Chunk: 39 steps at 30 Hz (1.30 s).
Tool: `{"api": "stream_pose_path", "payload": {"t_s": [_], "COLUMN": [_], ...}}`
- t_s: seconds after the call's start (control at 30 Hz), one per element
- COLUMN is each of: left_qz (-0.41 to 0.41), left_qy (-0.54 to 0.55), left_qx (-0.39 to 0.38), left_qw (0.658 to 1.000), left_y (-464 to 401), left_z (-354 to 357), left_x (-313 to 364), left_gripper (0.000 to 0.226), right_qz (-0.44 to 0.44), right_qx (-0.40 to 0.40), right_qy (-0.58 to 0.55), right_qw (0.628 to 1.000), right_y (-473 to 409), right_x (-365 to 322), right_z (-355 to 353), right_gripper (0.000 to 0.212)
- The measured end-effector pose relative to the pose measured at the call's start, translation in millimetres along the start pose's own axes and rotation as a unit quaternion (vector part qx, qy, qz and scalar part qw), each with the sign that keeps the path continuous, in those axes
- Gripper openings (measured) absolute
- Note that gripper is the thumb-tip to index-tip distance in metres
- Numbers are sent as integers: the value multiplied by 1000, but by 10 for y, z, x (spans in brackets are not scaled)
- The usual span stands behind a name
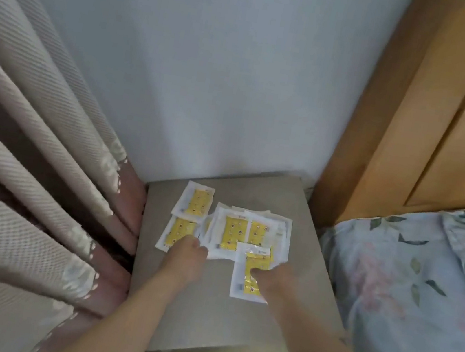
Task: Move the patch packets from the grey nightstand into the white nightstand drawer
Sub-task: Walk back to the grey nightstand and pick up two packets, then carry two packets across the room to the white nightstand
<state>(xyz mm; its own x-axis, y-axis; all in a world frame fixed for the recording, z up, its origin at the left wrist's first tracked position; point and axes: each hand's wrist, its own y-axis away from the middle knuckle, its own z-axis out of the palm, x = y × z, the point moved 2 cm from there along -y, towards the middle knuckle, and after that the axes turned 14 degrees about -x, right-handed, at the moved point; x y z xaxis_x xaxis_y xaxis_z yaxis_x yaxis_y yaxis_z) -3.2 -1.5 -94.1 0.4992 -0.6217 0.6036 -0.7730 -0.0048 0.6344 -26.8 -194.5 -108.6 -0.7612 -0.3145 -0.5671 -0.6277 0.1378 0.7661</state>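
Note:
Several white packets with yellow patches lie spread on top of the grey nightstand (295, 213). One packet (195, 200) sits at the back left, a second (176, 232) just in front of it, and a small overlapping pile (234, 231) fills the middle. My left hand (186, 256) reaches over the front-left packet, fingers curled at its edge. My right hand (273, 276) pinches the nearest packet (242, 281), thumb on its yellow face, lifting it slightly off the pile. The white nightstand and its drawer are out of view.
A beige curtain (32, 144) hangs close on the left of the nightstand. A wall stands behind it. A wooden headboard (447, 118) and a bed with floral bedding (406, 279) border the right side.

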Motion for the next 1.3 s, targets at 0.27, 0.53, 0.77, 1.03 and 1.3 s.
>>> {"api": "stream_pose_path", "payload": {"t_s": [0.27,0.53,0.77,1.03,1.3], "left_qz": [5,17,-107,-99,32], "left_qy": [-16,-120,-94,-34,-6], "left_qx": [0,79,114,126,118], "left_qw": [1000,990,983,986,993], "left_y": [-766,-833,-999,-1013,91], "left_z": [164,406,617,321,-159], "left_x": [-381,131,230,123,1150], "left_gripper": [6,54,107,39,6], "right_qz": [54,-23,-63,-80,-129], "right_qx": [116,16,22,10,39], "right_qy": [182,2,-43,-65,-43], "right_qw": [975,1000,997,995,990], "right_y": [-645,-486,-367,-373,740], "right_x": [297,312,135,-20,-787], "right_z": [438,78,-310,-444,-1219], "right_gripper": [77,12,15,7,12]}}
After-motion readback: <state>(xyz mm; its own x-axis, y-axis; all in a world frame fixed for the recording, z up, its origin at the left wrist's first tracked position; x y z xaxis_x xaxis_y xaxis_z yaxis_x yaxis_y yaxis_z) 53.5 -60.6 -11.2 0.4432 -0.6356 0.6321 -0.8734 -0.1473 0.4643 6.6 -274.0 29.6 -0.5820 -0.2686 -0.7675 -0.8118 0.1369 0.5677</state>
